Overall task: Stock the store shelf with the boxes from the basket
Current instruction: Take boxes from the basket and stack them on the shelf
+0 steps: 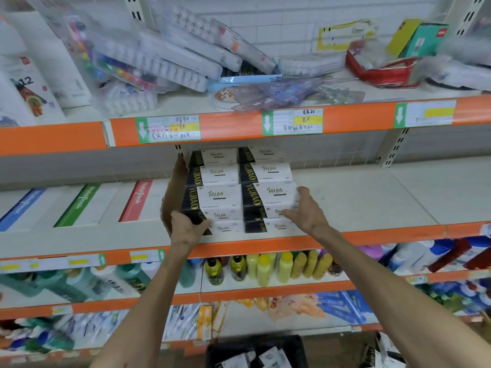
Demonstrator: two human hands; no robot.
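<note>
Head view: YUJIAO boxes (239, 192) stand in two stacked columns on the middle shelf (358, 197). The left hand (187, 229) has its grip clamped on a lower left box; the right hand (305, 211) presses the right column, grip apart. The basket (265, 339) below holds more: stocking judged partway.

The black-and-white cardboard boxes (225, 195) under my fingers (292, 216) looked smooth, with a faint sheen. The brown cardboard flap (174, 192) beside them was matt and rougher. The off-white metal shelf (372, 197) had a dull painted finish and its orange plastic edge strip (385, 233) a slight gloss. The clear plastic packs (170, 65) above shone.
</note>
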